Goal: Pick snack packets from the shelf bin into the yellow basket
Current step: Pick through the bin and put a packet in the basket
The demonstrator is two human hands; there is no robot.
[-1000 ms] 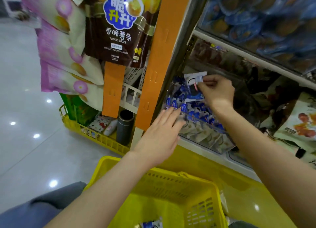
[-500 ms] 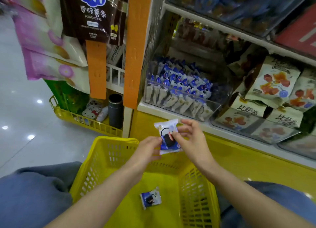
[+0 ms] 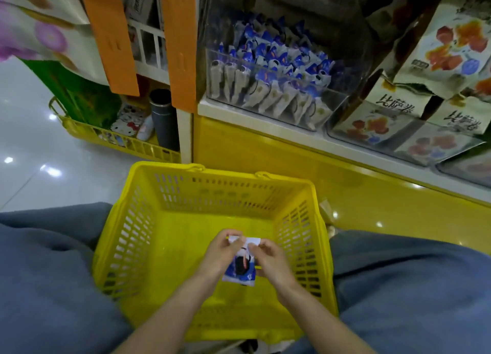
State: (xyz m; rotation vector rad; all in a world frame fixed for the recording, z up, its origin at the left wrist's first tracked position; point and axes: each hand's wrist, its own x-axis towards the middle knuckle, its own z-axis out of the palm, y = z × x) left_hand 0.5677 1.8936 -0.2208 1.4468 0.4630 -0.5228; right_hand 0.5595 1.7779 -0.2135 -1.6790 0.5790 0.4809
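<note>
Snack packet [image 3: 240, 270] is pinched at its top edge by the left hand [image 3: 219, 256] from 9 o'clock and the right hand [image 3: 272, 260] from 3 o'clock, with fingers curled on it. It is held inside the yellow basket [image 3: 164, 167], near centre; floor contact cannot be told. Basket is flanked by blue-clad legs [image 3: 45, 274]. Clear shelf bin [image 3: 336, 98], filled with blue-white packets [image 3: 273, 58], is seated at 12 o'clock of the basket.
</note>
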